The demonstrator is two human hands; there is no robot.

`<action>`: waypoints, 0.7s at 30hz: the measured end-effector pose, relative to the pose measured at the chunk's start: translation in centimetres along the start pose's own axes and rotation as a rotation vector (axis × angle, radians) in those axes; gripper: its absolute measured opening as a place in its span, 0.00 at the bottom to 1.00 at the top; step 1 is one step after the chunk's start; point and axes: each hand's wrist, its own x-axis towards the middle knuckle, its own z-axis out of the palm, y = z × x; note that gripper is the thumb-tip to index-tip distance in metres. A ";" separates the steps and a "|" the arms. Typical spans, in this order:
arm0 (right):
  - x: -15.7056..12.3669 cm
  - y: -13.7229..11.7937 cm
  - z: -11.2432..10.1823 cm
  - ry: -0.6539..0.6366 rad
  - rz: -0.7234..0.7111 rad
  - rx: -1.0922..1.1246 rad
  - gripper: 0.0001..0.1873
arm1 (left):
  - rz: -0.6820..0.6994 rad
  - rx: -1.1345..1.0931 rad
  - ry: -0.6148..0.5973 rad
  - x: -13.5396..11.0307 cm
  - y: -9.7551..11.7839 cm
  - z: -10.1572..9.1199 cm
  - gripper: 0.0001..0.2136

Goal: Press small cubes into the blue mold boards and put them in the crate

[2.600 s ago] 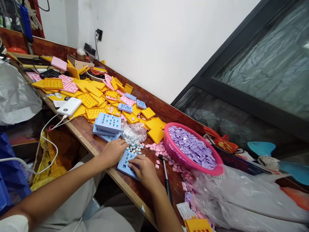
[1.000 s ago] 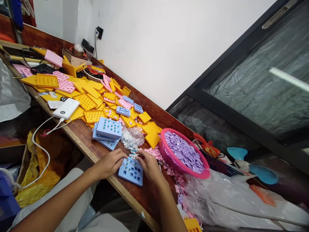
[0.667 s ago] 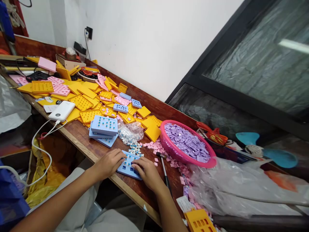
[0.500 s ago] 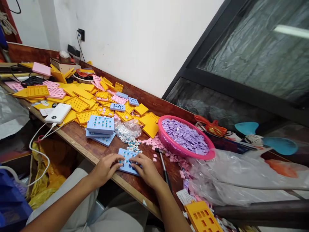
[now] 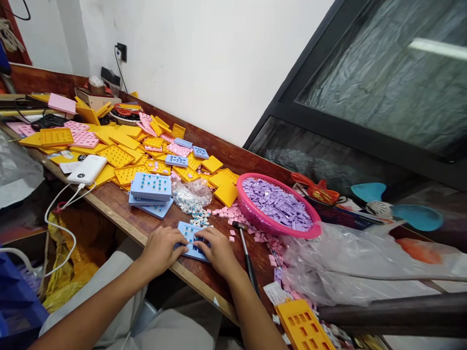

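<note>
At six o'clock on the wooden workbench [image 5: 124, 200], the left hand [image 5: 159, 250] and right hand [image 5: 219, 252] press spread fingers evenly onto a blue plastic plate [image 5: 185, 233], holding it steady.

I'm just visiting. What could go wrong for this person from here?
The blue plate sits near the bench's front edge, so it might slip off under the left hand. The loose white-and-blue pieces could scatter if bumped. The hammer lies close to the right hand and could get knocked.

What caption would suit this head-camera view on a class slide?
Left hand and right hand press a blue plastic plate beside a hammer.
</note>
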 end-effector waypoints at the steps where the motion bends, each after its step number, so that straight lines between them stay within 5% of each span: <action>1: 0.0 0.1 -0.1 -0.008 0.000 0.006 0.08 | -0.008 -0.013 -0.002 0.2 -0.1 0.0 0.05; 7: 0.0 0.3 0.1 0.019 0.024 0.018 0.09 | -0.011 -0.151 -0.075 1.1 -0.9 -0.4 0.04; 21: -0.1 0.1 1.3 0.118 0.084 0.039 0.06 | 0.017 0.026 0.003 0.5 -0.8 0.2 0.05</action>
